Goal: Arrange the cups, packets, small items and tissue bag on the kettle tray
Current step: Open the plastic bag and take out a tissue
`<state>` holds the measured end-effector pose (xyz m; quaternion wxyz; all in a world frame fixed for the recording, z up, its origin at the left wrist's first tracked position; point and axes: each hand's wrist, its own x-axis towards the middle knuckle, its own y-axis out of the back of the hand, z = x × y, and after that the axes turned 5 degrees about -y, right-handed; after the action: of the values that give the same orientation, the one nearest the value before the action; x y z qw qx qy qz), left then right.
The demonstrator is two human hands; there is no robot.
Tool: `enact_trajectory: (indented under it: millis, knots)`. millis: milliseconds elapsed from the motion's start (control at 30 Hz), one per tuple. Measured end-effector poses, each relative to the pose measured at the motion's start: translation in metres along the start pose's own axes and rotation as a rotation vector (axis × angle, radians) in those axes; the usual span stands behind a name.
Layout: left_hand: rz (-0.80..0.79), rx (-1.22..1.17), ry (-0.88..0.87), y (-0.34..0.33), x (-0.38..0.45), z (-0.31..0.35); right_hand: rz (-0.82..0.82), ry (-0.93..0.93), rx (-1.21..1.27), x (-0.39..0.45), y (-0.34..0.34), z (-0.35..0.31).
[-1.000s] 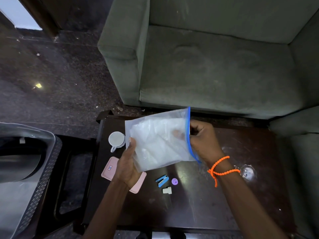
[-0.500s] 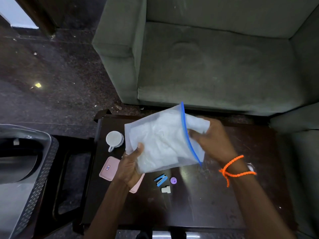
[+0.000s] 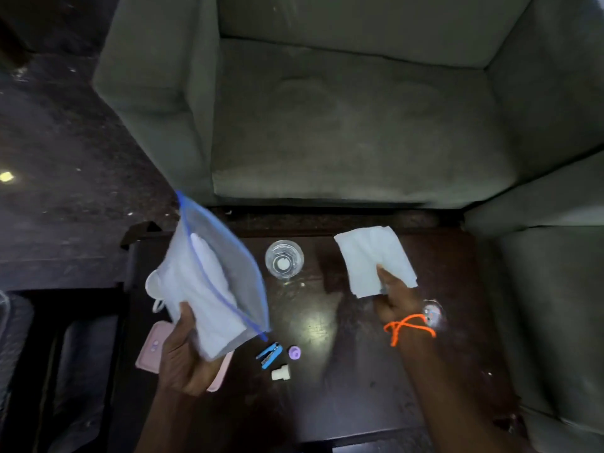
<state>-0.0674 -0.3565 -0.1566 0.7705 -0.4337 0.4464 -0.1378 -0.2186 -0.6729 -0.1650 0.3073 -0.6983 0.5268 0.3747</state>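
— Where is the bag?

— My left hand (image 3: pixel 183 358) grips the bag (image 3: pixel 209 289) by its lower corner, fingers closed on the plastic, and holds it tilted above the worktop's (image 3: pixel 359 403) left edge. Its blue zip strip runs slantwise from top left to bottom right, and white tissues show inside.

— And your right hand?

— My right hand (image 3: pixel 394 295) is pinched shut on one tissue (image 3: pixel 369 253), which hangs spread out above the far right part of the worktop. An orange cord (image 3: pixel 408 326) is tied round that wrist.

— What lies on the worktop itself?

— A clear glass (image 3: pixel 284 259) stands upright near the far edge, between bag and tissue. Toward the middle lie a blue clip (image 3: pixel 269 354), a small purple cap (image 3: pixel 294 352) just beside it and a white plug (image 3: pixel 280 373) just nearer me. A pink case (image 3: pixel 152 349) lies flat by the left edge, partly under my left hand. A white cup (image 3: pixel 157 291) sits behind the bag, mostly hidden. Something small and shiny lies by my right wrist; I cannot tell what.

— Beyond the worktop?

— A green sofa (image 3: pixel 343 125) stands along the far edge.
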Motion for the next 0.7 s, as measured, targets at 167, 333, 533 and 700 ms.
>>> enact_trajectory:
  millis: [167,333,533,700]
  knots:
    - [-0.278,-0.125,0.084,0.005,-0.002,-0.013,0.015,0.015,0.210,0.031,-0.021,0.045]
    - [-0.304,-0.205,0.208,0.007,0.001,-0.024,0.036,0.025,0.369,0.060,-0.056,0.069]
    - [-0.289,-0.203,0.273,0.008,0.011,-0.036,0.169,0.041,0.388,0.071,-0.064,0.072]
    - [0.098,0.032,0.102,0.016,0.013,-0.048,0.327,0.151,0.047,0.065,-0.054,0.062]
